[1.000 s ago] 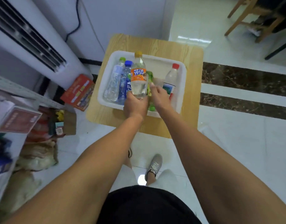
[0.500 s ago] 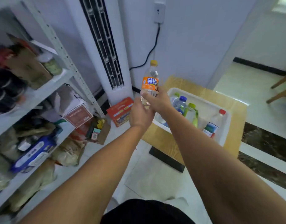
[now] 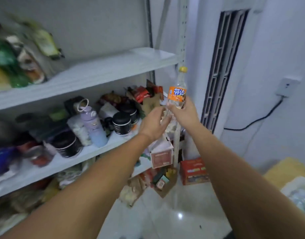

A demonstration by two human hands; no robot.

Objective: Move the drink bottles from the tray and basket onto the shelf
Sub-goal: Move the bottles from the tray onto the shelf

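1. Beside the right post (image 3: pixel 182 40) of the shelf (image 3: pixel 114 69), your right hand (image 3: pixel 184 114) grasps the bottle (image 3: pixel 177 93) low on its body. The bottle stands upright, cap at 12 o'clock.
2. Your left hand (image 3: pixel 152 125) is released, fingers loose, just beside the bottle's base at 8 o'clock.
3. Bare board lies at 10 o'clock from the bottle, so the right hand is likely the one to lift it over that front edge.
4. Jars (image 3: pixel 121 123) crowd the lower board at 9 o'clock; steer clear of them and the post.
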